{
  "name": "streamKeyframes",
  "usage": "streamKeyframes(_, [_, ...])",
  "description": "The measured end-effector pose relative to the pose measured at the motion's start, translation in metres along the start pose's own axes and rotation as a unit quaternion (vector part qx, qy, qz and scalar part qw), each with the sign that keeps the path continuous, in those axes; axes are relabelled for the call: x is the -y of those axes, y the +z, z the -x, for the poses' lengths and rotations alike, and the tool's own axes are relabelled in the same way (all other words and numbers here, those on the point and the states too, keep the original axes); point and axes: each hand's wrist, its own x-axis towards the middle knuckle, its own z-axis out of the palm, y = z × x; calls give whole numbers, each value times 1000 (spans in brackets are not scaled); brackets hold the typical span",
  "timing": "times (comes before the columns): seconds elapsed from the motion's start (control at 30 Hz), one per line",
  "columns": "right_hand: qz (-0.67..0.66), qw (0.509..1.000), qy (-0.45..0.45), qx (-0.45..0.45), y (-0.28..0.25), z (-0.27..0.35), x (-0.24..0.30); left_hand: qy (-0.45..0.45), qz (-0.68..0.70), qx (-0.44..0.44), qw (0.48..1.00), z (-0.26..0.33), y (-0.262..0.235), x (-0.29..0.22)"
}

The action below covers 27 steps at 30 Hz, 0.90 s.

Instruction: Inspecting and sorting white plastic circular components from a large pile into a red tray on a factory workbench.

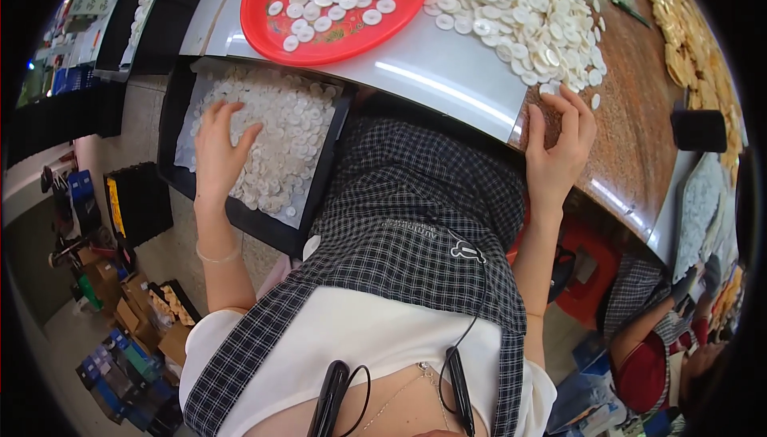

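The left hand [216,143] has its fingers spread over loose white buttons [284,137] in a black tray [272,232], left of centre in the frame. The right hand [558,145], fingers parted and curved, meets the lower edge of a button pile [527,17] on the worktop [631,137], upper right. A red plate [343,47] bearing more buttons sits top centre.

This looks like a workshop. A big heap of round white bits [527,21] sits on the long surface [471,61], and lots more lie in a black tray [272,233]. The person wears a checked apron [399,197]. Another person [639,369] in a red top is over on the right, and brown boxes [173,345] are piled on the left.
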Motion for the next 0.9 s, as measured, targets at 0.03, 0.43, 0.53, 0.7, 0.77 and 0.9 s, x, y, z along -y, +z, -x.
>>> streamKeyframes(0.03, [6,1000,-9,4,0,-1,1,-6,112,88,990,-2,-4,-8])
streamKeyframes(0.43, [-50,998,-23,22,-4,6,11,154,711,351,589,-36,16,-205])
streamKeyframes(0.53, [-17,999,19,39,-10,6,7,146,728,356,567,-35,26,-223])
streamKeyframes(0.7, [-7,997,-13,74,-7,8,4,135,727,345,578,-36,32,-223])
streamKeyframes(0.77, [-26,998,2,59,-2,11,8,126,726,336,587,-36,32,-219])
streamKeyframes(0.9, [-20,997,-16,73,3,9,17,108,745,308,581,-35,36,-211])
